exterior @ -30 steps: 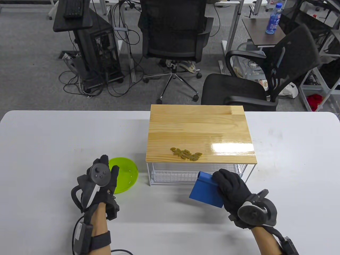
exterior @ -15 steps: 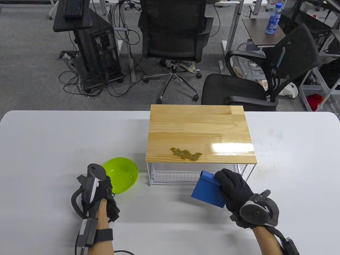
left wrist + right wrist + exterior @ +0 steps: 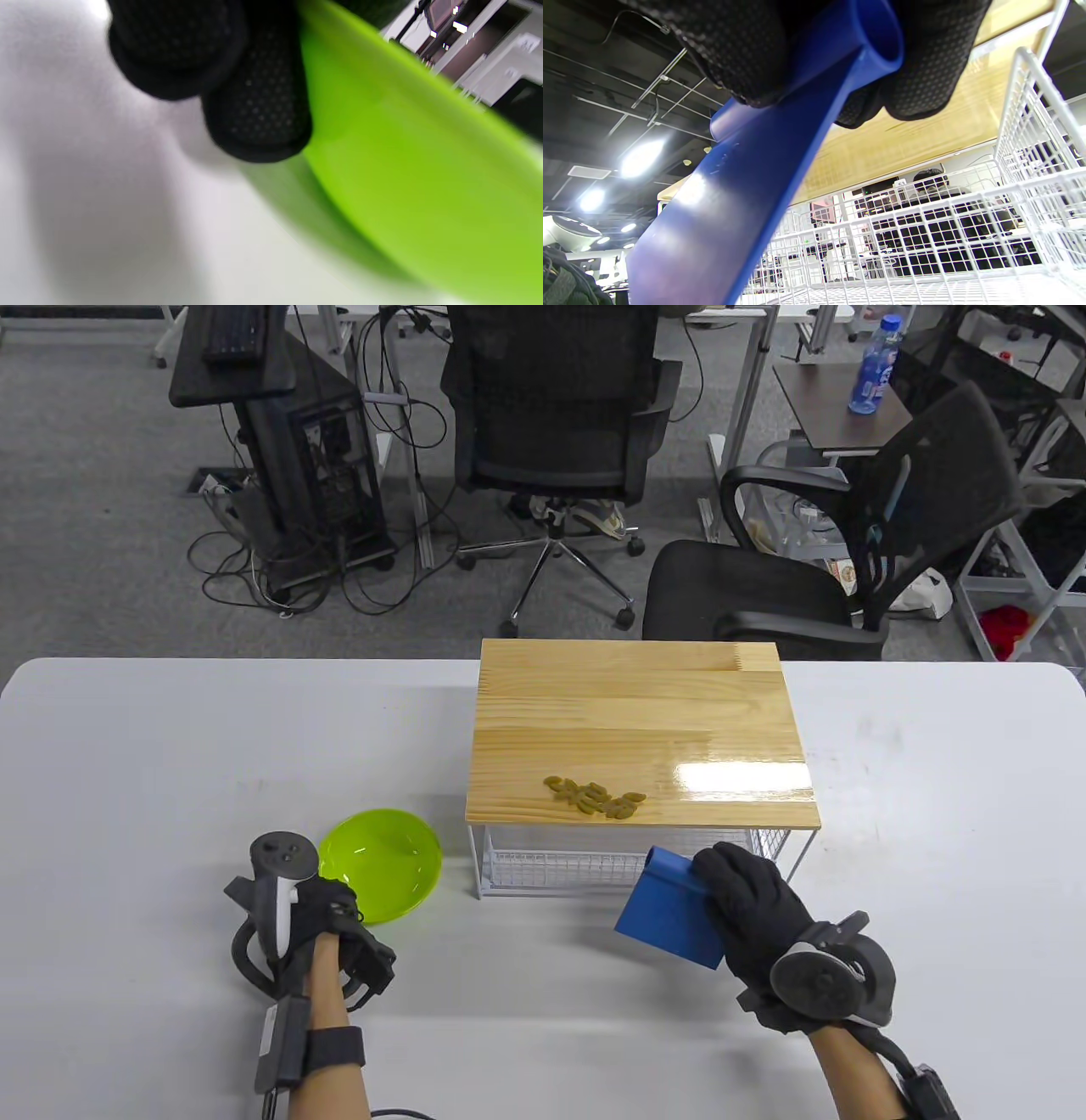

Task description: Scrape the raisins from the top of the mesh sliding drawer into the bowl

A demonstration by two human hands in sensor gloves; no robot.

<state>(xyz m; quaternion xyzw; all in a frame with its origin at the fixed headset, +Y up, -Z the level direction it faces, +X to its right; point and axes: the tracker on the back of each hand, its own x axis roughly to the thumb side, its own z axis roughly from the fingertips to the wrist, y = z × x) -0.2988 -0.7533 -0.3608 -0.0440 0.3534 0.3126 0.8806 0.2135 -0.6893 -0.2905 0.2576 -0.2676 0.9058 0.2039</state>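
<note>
A small heap of greenish raisins lies near the front edge of the wooden top of the white mesh drawer unit. The lime green bowl stands on the table left of the unit. My left hand is at the bowl's near-left rim. Its fingertips curl against the bowl's outer wall; the thumb is hidden. My right hand grips a blue scraper by its handle, just in front of the mesh drawer and below the top. The scraper's blade slants down to the left.
The white table runs wide on both sides of the unit. Behind its far edge stand two black office chairs, a computer tower with cables and a side table with a water bottle. The mesh drawer's wire wall is close to my right hand.
My left hand has turned over and dropped from a raised, spread pose to the bowl's near-left rim. The right hand and scraper have drifted slightly right. Raisins and bowl are unmoved.
</note>
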